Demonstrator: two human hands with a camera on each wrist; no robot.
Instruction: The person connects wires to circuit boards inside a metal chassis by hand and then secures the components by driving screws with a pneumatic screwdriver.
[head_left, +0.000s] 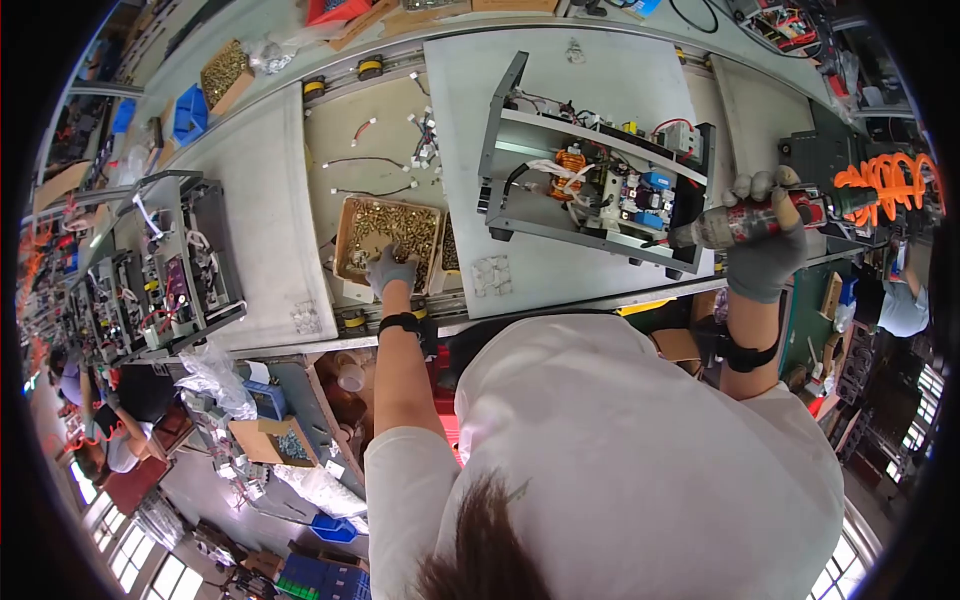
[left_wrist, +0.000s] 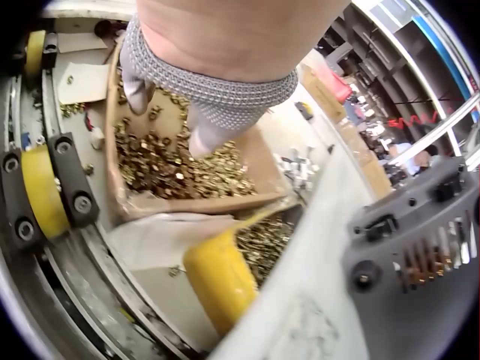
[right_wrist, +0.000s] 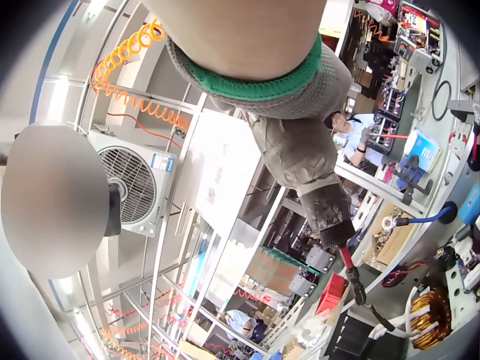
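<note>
The gloved left hand (head_left: 391, 271) reaches into a cardboard box of brass-coloured screws (head_left: 385, 222); in the left wrist view its fingertips (left_wrist: 201, 142) are among the screws (left_wrist: 169, 169), and whether they pinch one is hidden. The gloved right hand (head_left: 768, 235) grips a taped power screwdriver (head_left: 728, 226) joined to an orange coiled hose (head_left: 885, 188). The tool lies beside the right end of an open metal frame (head_left: 590, 240) holding circuit parts and a copper coil (head_left: 568, 172). The right wrist view shows the driver's taped body (right_wrist: 300, 154) and its bit angled down near the coil (right_wrist: 431, 319).
Short cables (head_left: 370, 162) and white connectors lie behind the screw box. A yellow-edged bin (left_wrist: 221, 277) with more screws stands beside it. More metal frames (head_left: 180, 270) stand at the left. Rails with yellow rollers (head_left: 371, 68) run along the bench.
</note>
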